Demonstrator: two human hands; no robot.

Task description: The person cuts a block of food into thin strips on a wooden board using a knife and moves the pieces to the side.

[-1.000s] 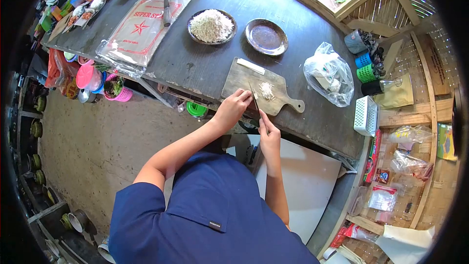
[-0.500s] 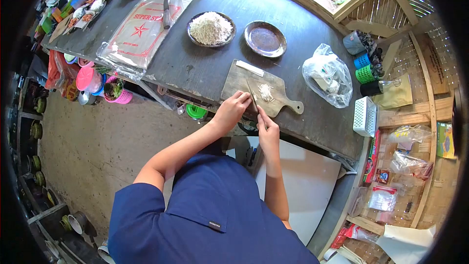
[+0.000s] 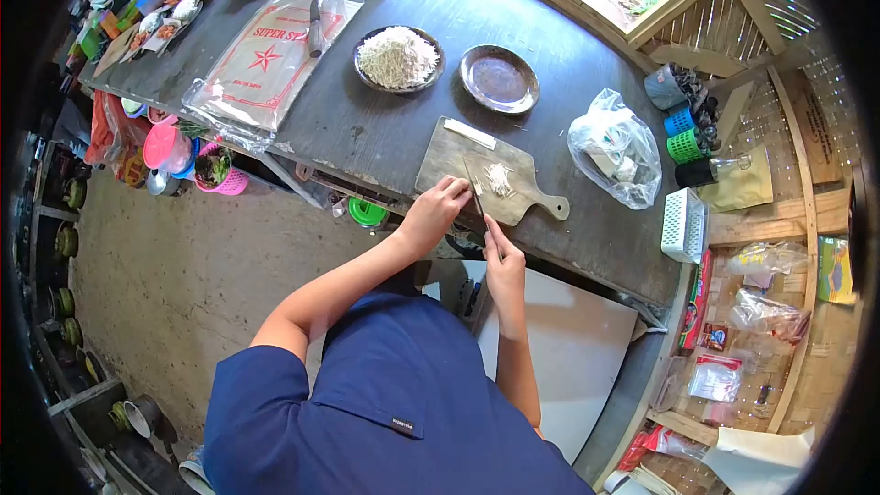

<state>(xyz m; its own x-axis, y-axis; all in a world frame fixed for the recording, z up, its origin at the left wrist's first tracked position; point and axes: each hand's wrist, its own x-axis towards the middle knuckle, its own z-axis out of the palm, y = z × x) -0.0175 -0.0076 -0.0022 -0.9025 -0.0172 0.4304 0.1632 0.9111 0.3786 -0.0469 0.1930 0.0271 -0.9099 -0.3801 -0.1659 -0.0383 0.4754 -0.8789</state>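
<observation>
My right hand [image 3: 504, 255] grips a knife [image 3: 478, 198] by its handle, with the blade slanting over the wooden cutting board [image 3: 522, 200]. On the board's left near corner my left hand [image 3: 442, 209] has its fingers bent and pressed together beside the blade; they hide what they hold. Right of the blade lies a small heap of thin white strips [image 3: 499, 180]. A long white piece [image 3: 469, 133] rests along the board's far edge. Beyond the board stand a dark bowl heaped with pale shreds [image 3: 398, 57] and a dark round plate [image 3: 499, 80].
A clear plastic bag with white contents [image 3: 616, 148] lies right of the board. To the left are a printed plastic pack [image 3: 261, 69] and a second knife [image 3: 315, 29] on it. A white basket [image 3: 684, 225] stands at the table's right edge.
My right hand has shifted slightly toward me with the knife, and the blade's angle differs a little. My left hand stays at about the same place on the board.
</observation>
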